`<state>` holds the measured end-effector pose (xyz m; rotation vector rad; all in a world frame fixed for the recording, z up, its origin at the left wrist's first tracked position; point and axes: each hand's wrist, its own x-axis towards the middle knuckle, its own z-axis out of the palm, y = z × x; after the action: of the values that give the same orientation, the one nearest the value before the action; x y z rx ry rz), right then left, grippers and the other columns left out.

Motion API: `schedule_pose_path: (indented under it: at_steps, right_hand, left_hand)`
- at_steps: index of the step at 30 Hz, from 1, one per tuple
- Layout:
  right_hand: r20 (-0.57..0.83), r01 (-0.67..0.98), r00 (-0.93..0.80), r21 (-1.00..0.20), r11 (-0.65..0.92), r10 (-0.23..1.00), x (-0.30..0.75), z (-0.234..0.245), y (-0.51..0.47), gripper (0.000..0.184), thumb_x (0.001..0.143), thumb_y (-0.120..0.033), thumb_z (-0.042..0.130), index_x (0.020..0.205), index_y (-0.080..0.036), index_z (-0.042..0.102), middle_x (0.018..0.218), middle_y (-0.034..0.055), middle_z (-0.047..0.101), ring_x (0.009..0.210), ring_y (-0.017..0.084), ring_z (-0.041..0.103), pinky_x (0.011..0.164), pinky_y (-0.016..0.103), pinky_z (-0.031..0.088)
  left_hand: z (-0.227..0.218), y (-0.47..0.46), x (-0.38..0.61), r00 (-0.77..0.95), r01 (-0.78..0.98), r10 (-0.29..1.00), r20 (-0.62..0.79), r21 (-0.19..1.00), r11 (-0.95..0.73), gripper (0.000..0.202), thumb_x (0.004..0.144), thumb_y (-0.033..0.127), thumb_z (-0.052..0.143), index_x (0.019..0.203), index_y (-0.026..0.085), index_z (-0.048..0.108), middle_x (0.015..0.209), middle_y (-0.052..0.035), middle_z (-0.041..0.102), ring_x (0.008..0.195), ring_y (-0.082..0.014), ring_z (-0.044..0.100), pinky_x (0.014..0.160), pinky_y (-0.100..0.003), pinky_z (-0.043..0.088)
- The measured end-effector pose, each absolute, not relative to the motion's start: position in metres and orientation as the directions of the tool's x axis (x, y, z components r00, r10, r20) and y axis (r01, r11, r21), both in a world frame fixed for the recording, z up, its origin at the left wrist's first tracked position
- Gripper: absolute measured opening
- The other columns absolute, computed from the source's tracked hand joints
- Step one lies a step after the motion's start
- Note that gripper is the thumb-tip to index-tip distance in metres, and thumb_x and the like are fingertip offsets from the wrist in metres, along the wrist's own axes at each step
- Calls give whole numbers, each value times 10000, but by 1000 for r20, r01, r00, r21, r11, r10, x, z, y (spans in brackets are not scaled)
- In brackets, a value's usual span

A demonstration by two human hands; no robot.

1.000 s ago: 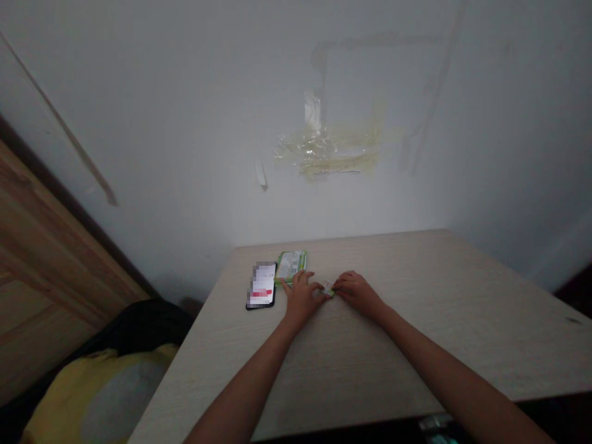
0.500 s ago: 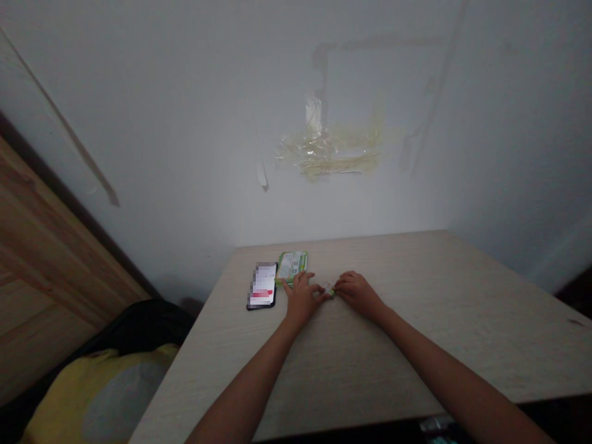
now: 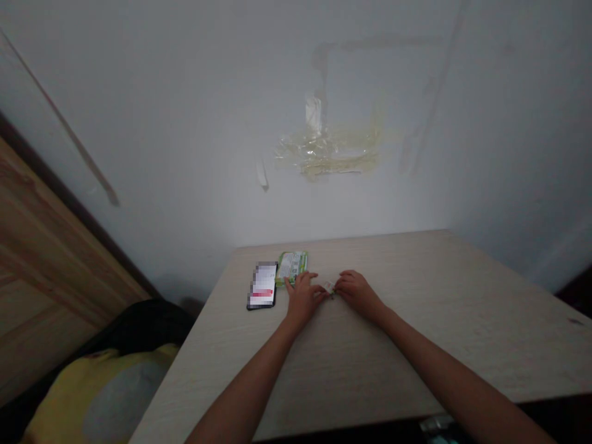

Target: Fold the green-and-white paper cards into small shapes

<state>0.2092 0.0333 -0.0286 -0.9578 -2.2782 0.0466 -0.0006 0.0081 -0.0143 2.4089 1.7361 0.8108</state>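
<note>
A small whitish packet-like piece (image 3: pixel 328 287) with a bit of green sits between my two hands over the table; its exact kind is too small to tell. My left hand (image 3: pixel 304 298) pinches its left side between thumb and finger, the other fingers loosely spread. On the right side, my right hand (image 3: pixel 356 290) grips it with fingers curled together. Just beyond my left hand lies a green and white printed pack (image 3: pixel 291 265), partly covered by the fingers. Left of that pack rests a phone (image 3: pixel 263 286) with a lit, partly blurred screen.
The pale wooden table (image 3: pixel 393 376) stands against a grey-white wall (image 3: pixel 185 123) with torn tape (image 3: pixel 337 151) on it. At lower left are a yellow and grey plush-looking thing (image 3: pixel 102 394) and wooden boards (image 3: pixel 41 277). A shiny object (image 3: pixel 437 425) shows below the table's front edge.
The small piece has tilted slightly between my fingers, showing more of its whitish face. Both hands stay in nearly the same place; the pack and phone have not moved.
</note>
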Motion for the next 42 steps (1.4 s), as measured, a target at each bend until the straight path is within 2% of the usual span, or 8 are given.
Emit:
schedule_pose_path:
  at_steps: [5, 9, 14, 20, 27, 33, 42]
  right_hand:
    - [552, 665, -457, -309, 680, 697, 207, -31, 31, 91, 854, -182, 603, 866, -216, 686, 936, 41, 696, 1154, 232, 503, 1032, 417, 363]
    - [539, 694, -427, -318, 645, 726, 204, -34, 33, 68, 864, -228, 604, 851, -198, 664, 939, 51, 684, 1101, 234, 516, 1007, 404, 367]
    - [500, 752, -400, -300, 587, 768, 200, -35, 33, 115, 892, -271, 570, 873, -185, 644, 932, 54, 669, 988, 204, 543, 965, 376, 361]
    - [466, 842, -344, -232, 488, 815, 195, -40, 31, 149, 906, -287, 535, 925, -189, 646, 1021, 83, 631, 1020, 216, 512, 946, 377, 349]
    - [440, 857, -327, -235, 459, 836, 196, -46, 37, 188, 922, -305, 509, 938, -184, 653, 1039, 93, 622, 1029, 221, 501, 948, 379, 342]
    - [433, 860, -323, -237, 451, 842, 196, -48, 40, 190, 918, -293, 517, 914, -173, 664, 1031, 92, 624, 1029, 217, 504, 959, 375, 334]
    - [456, 869, -276, -258, 423, 846, 193, -44, 33, 213, 915, -334, 522, 905, -171, 657, 998, 95, 599, 1016, 221, 498, 941, 373, 350]
  left_hand:
    - [-15, 9, 0, 217, 862, 898, 382, 357, -360, 109, 819, 419, 662, 841, 343, 736, 1302, 9, 565, 1311, -274, 382, 1070, -725, 6]
    - [-14, 10, 2, 214, 857, 904, 371, 372, -356, 120, 839, 403, 641, 825, 319, 726, 1292, 15, 574, 1306, -262, 391, 1068, -729, 11]
    - [-10, 10, 7, 214, 863, 918, 334, 376, -338, 157, 873, 369, 597, 823, 277, 714, 1315, -6, 566, 1312, -256, 385, 1077, -720, 20]
    - [-10, 9, 11, 212, 874, 925, 315, 362, -324, 192, 896, 362, 556, 833, 250, 699, 1323, -25, 559, 1321, -252, 376, 1085, -712, 25]
    - [-8, 8, 6, 186, 874, 930, 315, 380, -304, 151, 827, 426, 645, 853, 290, 705, 1348, -7, 530, 1315, -276, 377, 1072, -727, 33]
    - [-10, 9, 7, 185, 868, 918, 352, 380, -320, 107, 824, 379, 665, 803, 284, 709, 1320, 0, 550, 1297, -252, 404, 1076, -719, 44]
    - [-13, 14, 12, 104, 882, 938, 331, 405, -241, 140, 825, 392, 657, 801, 271, 723, 1389, -38, 496, 1324, -292, 370, 1055, -740, 31]
